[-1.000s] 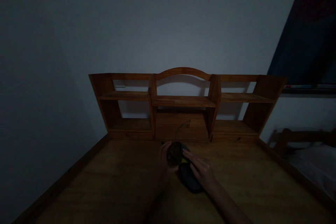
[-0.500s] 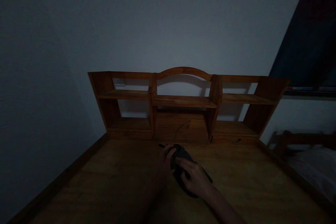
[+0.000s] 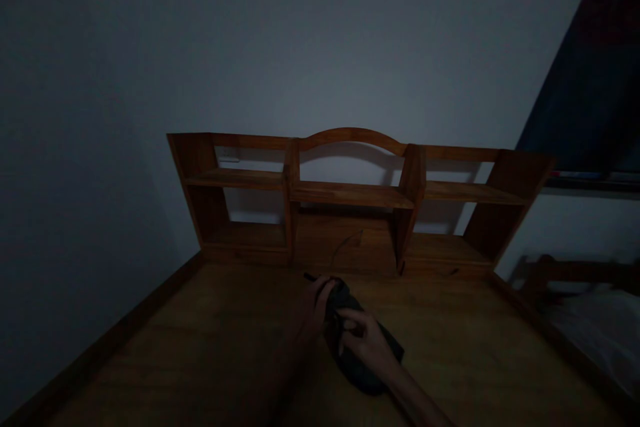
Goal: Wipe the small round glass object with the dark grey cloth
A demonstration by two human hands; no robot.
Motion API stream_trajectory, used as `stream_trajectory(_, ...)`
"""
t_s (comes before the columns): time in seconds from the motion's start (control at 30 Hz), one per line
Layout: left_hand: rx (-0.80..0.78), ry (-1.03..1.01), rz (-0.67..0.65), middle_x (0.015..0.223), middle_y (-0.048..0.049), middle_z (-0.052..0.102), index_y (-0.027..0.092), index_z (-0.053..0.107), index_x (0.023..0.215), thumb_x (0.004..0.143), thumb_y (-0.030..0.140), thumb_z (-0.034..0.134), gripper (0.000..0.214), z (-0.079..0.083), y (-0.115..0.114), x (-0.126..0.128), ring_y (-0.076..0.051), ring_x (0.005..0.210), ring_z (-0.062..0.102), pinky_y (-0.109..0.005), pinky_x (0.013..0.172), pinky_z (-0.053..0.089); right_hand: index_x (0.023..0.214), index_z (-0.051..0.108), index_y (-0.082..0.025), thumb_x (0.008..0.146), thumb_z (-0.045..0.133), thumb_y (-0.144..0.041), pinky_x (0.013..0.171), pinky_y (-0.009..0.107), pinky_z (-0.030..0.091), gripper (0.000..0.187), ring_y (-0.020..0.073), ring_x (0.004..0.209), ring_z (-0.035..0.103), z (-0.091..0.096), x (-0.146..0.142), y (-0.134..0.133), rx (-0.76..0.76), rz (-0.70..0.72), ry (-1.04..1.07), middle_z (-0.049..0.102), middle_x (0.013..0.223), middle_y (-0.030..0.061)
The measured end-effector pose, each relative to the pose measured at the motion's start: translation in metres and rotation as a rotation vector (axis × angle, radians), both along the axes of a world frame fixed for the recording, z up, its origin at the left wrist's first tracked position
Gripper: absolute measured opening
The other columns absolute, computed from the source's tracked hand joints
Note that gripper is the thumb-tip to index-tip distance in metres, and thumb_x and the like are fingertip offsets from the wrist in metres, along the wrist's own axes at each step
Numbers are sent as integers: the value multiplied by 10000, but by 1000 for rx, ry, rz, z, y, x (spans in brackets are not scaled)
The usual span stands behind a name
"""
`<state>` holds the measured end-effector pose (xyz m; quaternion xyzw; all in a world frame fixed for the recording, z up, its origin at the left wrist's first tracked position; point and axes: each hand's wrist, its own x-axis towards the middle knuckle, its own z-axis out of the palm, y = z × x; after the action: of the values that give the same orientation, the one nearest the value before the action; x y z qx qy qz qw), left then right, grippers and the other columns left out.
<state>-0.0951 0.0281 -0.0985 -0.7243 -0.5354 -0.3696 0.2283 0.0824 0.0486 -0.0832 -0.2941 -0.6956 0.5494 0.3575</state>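
Note:
A dark, soft-looking bundle [image 3: 361, 373], seemingly of fabric, lies on the wooden desk in front of me. The dim light hides what kind of thing it is. My left hand [image 3: 316, 303] is closed around its far left end. Just beyond those fingers a short dark stub [image 3: 309, 276] sticks out to the left. My right hand [image 3: 364, 337] rests over the middle of the bundle, thumb and forefinger pinched together at its dark material. Both hands cover part of it, so its full shape is hidden.
The wooden desk [image 3: 200, 340] has raised edges left and right. A wooden shelf unit [image 3: 350, 193] stands at its back, against the pale wall [image 3: 320, 47]. A thin dark cord [image 3: 345, 243] shows at the middle compartment. To the right are a dark window [image 3: 595, 100] and whitish bedding [image 3: 595, 327].
My right fingers have drawn from lying flatter on the bundle into a pinch. The bundle's near part has spread and shifted slightly toward me. My left hand stays almost in place.

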Motion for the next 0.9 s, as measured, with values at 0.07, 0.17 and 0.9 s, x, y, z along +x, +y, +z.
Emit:
stream_trajectory(0.07,14,3,-21,1335,-162,524,175,359,1413,846,133,507,587,-3,4,0,-255,1225,535,-394,969,502,1044,712,-115,693,561,-194,441,201,355,390,107,421,492,5,-2,-1,-84,23,41,613,526,-15)
stream_trajectory(0.17,27,-67,-38,1319,-164,542,164,407,1385,817,160,520,578,-12,15,0,-260,1201,553,-401,939,518,943,715,-117,745,590,-274,410,191,287,282,83,387,423,13,-4,0,-115,85,82,597,515,-13)
stream_trajectory(0.9,-22,-497,-104,1277,-161,610,177,489,1329,770,339,581,589,-36,17,21,-303,1164,594,-475,963,514,737,528,-187,713,762,-482,343,168,231,377,45,312,365,-6,6,17,-244,-7,212,495,509,-80)
